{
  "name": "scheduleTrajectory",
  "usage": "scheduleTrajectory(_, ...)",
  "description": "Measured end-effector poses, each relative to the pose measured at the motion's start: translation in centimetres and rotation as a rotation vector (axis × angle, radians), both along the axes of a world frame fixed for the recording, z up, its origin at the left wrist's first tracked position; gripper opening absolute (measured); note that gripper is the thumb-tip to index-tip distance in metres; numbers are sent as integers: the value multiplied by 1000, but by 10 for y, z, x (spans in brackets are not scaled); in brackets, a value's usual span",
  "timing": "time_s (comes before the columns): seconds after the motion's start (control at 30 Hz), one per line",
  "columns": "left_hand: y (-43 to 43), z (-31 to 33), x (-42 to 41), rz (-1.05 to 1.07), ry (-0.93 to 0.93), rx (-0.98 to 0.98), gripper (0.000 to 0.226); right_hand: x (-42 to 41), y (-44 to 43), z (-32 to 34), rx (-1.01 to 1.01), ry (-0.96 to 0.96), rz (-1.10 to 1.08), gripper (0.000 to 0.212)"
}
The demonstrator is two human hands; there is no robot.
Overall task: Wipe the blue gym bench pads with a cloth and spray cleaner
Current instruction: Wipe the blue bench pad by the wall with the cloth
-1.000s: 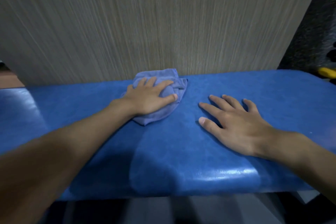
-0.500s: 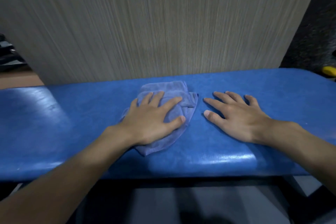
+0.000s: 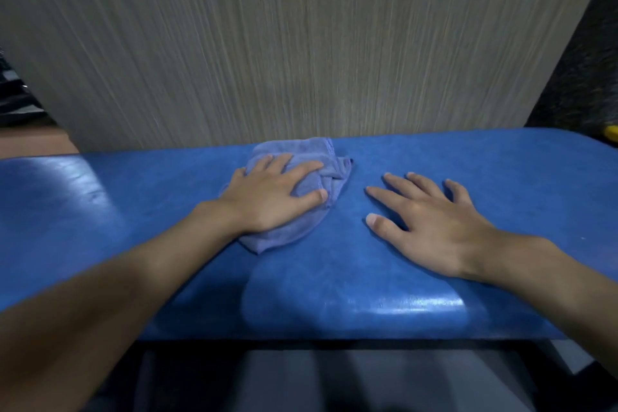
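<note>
Our left hand (image 3: 274, 201) presses flat on the cloth (image 3: 314, 157), right hand (image 3: 431, 221) spread beside it; the pad (image 3: 133, 211) runs left-right.

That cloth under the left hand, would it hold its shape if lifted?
Probably not: the cloth lies bunched in soft folds, so it should droop. It likely slides easily, since the bench pad looks smooth and glossy.

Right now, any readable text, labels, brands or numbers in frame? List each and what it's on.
None readable.
The blue bench pad, the cloth under the left hand and the grained wall panel carry no print.
The yellow object at the right edge and the dark items at far left are too cropped and blurred to show any marking.
</note>
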State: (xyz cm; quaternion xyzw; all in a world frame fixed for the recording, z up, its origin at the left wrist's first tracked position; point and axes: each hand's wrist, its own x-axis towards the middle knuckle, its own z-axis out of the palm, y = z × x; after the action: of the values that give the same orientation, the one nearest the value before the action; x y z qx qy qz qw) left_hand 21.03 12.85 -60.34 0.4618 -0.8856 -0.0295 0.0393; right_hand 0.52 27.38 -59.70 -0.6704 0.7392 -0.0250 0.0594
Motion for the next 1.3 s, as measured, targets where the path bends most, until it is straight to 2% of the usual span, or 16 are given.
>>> scheduleTrajectory(0.17, -63, 6, -21, 83, 39, 27, 74, 0, 1, 0, -16, 5, 7, 74)
scheduleTrajectory(0.3, -67, 2, -23, 93, 35, 24, 81, 0, 1, 1, -15, -3, 2, 70)
scheduleTrajectory(0.63, 53, -2, 30, 43, -31, -18, 84, 3, 5, 3, -17, -8, -13, 65)
scheduleTrajectory(0.8, 91, -3, 49, 49, -59, -29, 84, 6, 5, 11, -19, 62, -6, 61)
scheduleTrajectory(0.93, 66, 0, 40, 53, -47, 6, 82, 17, -1, 16, -56, -45, 18, 61)
scheduleTrajectory(1.07, 14, -2, 26, 62, -12, 2, 69, 24, -10, 2, -16, -1, 49, 67)
scheduleTrajectory(1.3, -74, 5, 0, 93, 27, 31, 72, 23, -12, 0, -22, -1, 59, 72)
